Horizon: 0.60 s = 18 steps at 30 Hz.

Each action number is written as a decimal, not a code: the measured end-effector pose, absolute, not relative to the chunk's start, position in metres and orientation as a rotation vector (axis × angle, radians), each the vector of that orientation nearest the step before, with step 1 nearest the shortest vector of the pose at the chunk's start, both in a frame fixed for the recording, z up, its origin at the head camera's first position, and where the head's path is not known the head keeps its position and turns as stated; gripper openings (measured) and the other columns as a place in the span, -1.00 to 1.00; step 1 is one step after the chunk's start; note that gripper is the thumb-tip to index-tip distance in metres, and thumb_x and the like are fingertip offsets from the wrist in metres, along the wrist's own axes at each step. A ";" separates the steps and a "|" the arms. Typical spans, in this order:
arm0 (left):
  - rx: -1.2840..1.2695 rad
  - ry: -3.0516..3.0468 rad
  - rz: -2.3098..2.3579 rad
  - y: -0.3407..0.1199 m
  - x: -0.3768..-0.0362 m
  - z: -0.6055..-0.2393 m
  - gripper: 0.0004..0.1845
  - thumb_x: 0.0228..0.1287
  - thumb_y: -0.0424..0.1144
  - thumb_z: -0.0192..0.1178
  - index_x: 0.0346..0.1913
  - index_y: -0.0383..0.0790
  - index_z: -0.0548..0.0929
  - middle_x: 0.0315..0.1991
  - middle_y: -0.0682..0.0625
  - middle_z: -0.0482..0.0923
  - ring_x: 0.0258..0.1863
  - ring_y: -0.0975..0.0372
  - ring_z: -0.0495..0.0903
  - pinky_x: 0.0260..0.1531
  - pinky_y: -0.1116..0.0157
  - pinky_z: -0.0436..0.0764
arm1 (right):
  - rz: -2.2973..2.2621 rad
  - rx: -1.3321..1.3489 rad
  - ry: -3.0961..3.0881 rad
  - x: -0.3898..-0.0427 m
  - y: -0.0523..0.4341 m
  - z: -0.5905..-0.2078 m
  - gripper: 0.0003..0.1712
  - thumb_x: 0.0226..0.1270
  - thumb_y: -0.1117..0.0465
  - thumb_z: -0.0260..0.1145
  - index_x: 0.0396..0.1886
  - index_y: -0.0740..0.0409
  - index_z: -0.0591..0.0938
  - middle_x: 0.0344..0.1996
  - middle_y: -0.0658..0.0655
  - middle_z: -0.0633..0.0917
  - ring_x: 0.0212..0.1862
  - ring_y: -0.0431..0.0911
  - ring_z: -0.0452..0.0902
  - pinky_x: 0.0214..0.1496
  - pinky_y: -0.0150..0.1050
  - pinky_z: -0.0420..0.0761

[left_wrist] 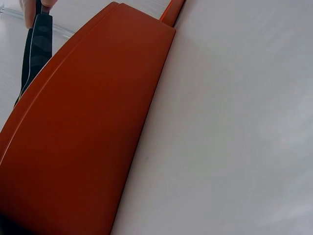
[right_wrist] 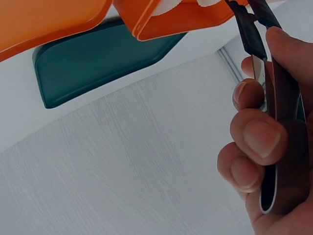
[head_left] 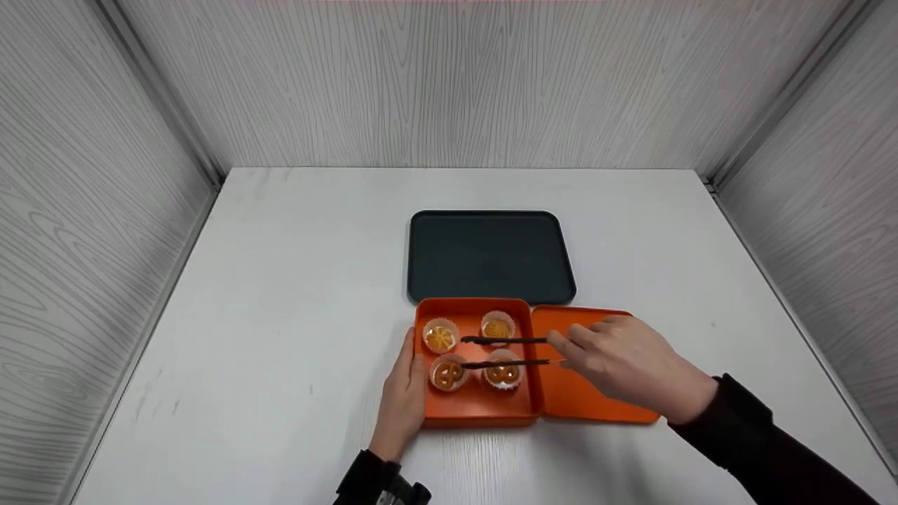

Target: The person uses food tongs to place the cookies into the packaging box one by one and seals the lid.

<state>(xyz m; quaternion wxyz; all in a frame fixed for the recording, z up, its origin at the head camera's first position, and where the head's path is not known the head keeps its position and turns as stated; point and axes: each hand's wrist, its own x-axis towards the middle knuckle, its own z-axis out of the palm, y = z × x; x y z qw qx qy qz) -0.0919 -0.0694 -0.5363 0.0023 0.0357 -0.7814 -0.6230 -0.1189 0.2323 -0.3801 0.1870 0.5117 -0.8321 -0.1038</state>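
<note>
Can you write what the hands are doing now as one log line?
left hand: steadies orange box | right hand: holds tongs open over cupcakes | dark tray: behind box

The orange box (head_left: 477, 410) looks like smooth, slightly glossy plastic, and the dark tray (head_left: 491, 256) is matt. The tongs (head_left: 505, 351) are dark and glossy, the cups (head_left: 440, 335) pleated paper, the table (head_left: 280, 280) faintly wood-grained.

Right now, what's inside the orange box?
Four little pastries in white paper cups sit inside the orange box, two in back, two in front. The black tongs in the right hand reach over them. What lies under the cups is hidden.
</note>
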 end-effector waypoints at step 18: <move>0.095 -2.448 -1.943 -0.070 -0.091 -0.536 -0.41 0.70 -0.18 -0.20 0.65 -0.20 0.03 0.63 -0.09 0.05 0.61 0.06 0.03 0.57 -0.04 0.05 | -0.062 1.198 -2.366 -0.136 0.268 -0.380 -0.49 0.12 0.20 0.58 0.07 0.25 0.67 -0.59 0.02 0.43 -0.73 -0.19 0.18 -0.70 -0.42 0.28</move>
